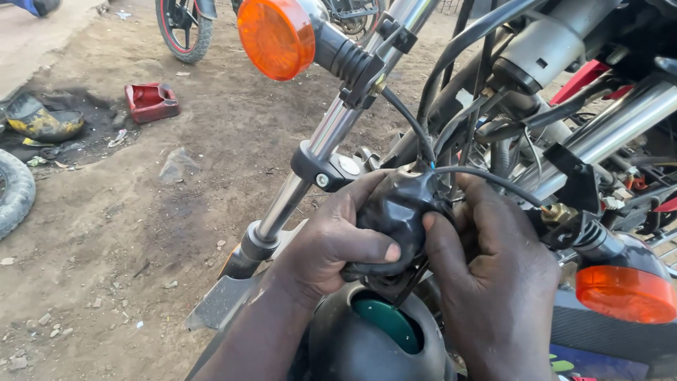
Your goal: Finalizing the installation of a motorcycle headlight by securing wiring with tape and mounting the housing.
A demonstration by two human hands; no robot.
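My left hand (pixel 331 243) grips a black rubbery cover (pixel 395 212) bundled around wiring at the front of a motorcycle. Its thumb presses across the cover's front. My right hand (pixel 493 282) holds the same cover from the right side, with fingers curled behind it where black cables (pixel 486 178) enter. The cover sits just above a black headlight shell (pixel 352 346) with a green opening (pixel 391 323). Part of the cover is hidden by my fingers.
A chrome fork tube (pixel 331 130) slants up to an orange turn signal (pixel 276 37); a second orange signal (pixel 624 293) is at lower right. On the dirt ground lie a red tray (pixel 150 101), a yellow dented container (pixel 42 120), a tyre (pixel 14 190) and another motorcycle's wheel (pixel 185 28).
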